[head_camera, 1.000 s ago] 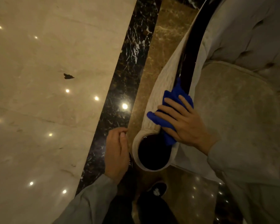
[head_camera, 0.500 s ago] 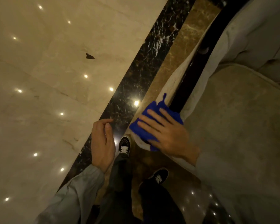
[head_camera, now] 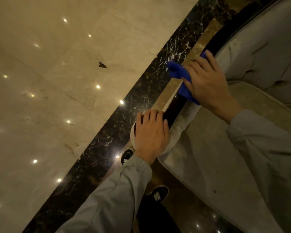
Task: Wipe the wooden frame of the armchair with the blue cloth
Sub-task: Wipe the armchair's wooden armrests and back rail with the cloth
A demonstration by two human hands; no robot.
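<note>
Since the earlier frame, the left hand has moved from hanging free beside the armrest to resting palm-down, fingers curled, over its rounded front end, while the right hand has carried the blue cloth further up the rail. Risk: the cloth is bunched, with a loose lobe overhanging the outer edge, so a stroke may skip wood or drag onto the pale upholstery. The wooden frame appears as a dark, glossy strip between both hands, the right hand pressing the cloth flat upon it.
</note>
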